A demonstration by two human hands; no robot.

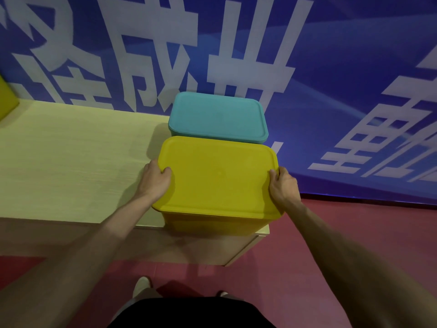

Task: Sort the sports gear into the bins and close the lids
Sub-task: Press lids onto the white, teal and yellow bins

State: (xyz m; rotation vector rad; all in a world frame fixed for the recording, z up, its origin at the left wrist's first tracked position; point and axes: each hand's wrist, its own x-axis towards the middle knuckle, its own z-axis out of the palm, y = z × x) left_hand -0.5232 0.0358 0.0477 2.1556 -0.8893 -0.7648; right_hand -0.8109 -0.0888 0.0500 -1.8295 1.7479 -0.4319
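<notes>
Yellow lid: we are seeing a smooth, matte plastic yellow lid (217, 178), rectangular with rounded corners and a raised rim, lying flat on its bin.
Yellow bin: the yellow bin (212, 223) is standing at the right end of the table, at the near corner; only its plain front wall is showing under the lid's overhang.
Left hand: our left hand (155, 179) is gripping the lid's short edge at 9 o'clock, thumb lying on top and fingers curling under the rim.
Right hand: our right hand (282, 185) is gripping the opposite edge at 3 o'clock in the same way, thumb on top.
Teal lid: a teal lid (216, 114) of the same rounded shape is sitting closed at 12 o'clock of the yellow one, the two just about touching.
Table: the table (71, 162) is showing a pale, fine wood-grain top with a squared edge.
Banner: a glossy blue banner (354, 67) with large white characters is hanging behind.
Floor: we are standing on a dull red floor (307, 256).
</notes>
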